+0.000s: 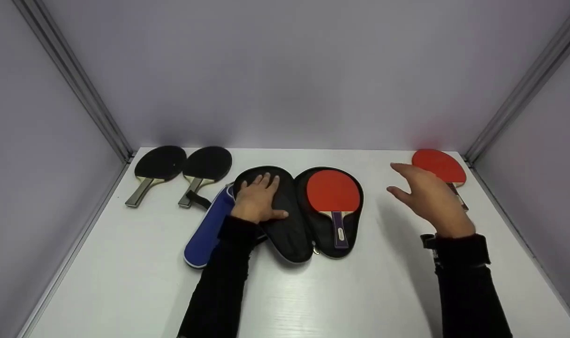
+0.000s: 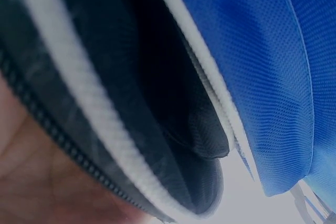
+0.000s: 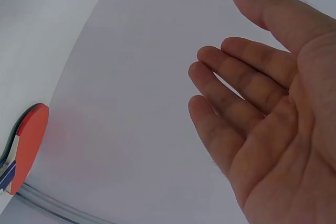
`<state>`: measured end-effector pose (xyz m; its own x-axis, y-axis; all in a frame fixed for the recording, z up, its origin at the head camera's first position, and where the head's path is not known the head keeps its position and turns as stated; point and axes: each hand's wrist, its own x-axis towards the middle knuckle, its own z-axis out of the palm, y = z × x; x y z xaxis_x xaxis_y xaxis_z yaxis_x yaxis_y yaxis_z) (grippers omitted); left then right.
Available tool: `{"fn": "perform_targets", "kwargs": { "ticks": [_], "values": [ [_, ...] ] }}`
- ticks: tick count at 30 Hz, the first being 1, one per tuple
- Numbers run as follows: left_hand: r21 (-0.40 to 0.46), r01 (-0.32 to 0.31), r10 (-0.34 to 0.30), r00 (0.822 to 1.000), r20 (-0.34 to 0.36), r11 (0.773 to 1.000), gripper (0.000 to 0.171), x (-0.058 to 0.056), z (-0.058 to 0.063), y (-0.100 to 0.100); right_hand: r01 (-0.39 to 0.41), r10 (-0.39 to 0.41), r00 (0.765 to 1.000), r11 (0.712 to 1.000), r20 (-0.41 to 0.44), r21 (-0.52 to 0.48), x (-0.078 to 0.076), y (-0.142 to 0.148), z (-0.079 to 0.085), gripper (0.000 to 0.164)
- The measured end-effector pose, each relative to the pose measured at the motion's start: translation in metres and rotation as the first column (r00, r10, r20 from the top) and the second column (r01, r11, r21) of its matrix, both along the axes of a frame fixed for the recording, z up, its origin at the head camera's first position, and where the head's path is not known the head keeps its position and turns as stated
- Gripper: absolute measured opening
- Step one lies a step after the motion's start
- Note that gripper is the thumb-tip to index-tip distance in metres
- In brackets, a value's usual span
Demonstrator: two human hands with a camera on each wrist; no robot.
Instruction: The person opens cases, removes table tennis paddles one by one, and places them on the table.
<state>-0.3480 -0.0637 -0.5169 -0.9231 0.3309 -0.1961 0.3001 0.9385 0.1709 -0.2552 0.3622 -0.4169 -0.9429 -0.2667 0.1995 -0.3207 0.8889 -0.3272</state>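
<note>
An unzipped paddle case [image 1: 292, 239] lies spread on the white table, its black lining facing up. In its right half rests a red table tennis paddle [image 1: 333, 191] with a dark purple handle, pointing toward me. My left hand [image 1: 255, 199] lies with fingers spread on the left half's lining. Under that half, a blue case [image 1: 204, 239] with white piping sticks out to the left; the left wrist view shows its blue fabric [image 2: 262, 77] close up. My right hand [image 1: 430, 199] is held above the table at the right, fingers extended and thumb apart, holding nothing.
Two black paddles [image 1: 160, 163] lie side by side at the back left, a black strap [image 1: 199, 200] by the nearer handle. Another red paddle [image 1: 438, 165] is at the back right corner, partly behind my right hand. Pale walls [image 1: 285, 75] enclose the back and sides.
</note>
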Motion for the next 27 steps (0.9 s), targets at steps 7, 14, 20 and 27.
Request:
{"fn": "perform_targets", "kwargs": {
  "ticks": [7, 14, 20, 27],
  "values": [
    [0.001, 0.002, -0.002, 1.000, -0.004, 1.000, 0.122, 0.001, 0.002, 0.000, -0.058, 0.060, 0.998, 0.997, -0.023, 0.056, 0.004, -0.021, -0.004, 0.055],
    [-0.005, 0.007, -0.007, 1.000, -0.004, 1.000, 0.121, 0.003, 0.004, 0.001, -0.098, 0.094, 0.995, 0.990, 0.043, 0.105, 0.011, -0.044, -0.008, 0.054],
    [0.001, 0.008, -0.008, 1.000, -0.012, 1.000, 0.122, 0.001, 0.002, 0.001, -0.159, 0.147, 0.984, 0.978, 0.098, 0.135, 0.017, -0.065, -0.013, 0.051],
    [0.018, 0.007, -0.007, 1.000, -0.015, 1.000, 0.123, -0.004, -0.006, -0.001, -0.233, 0.201, 0.959, 0.961, 0.200, 0.151, 0.022, -0.084, -0.023, 0.036]
  ]
}}
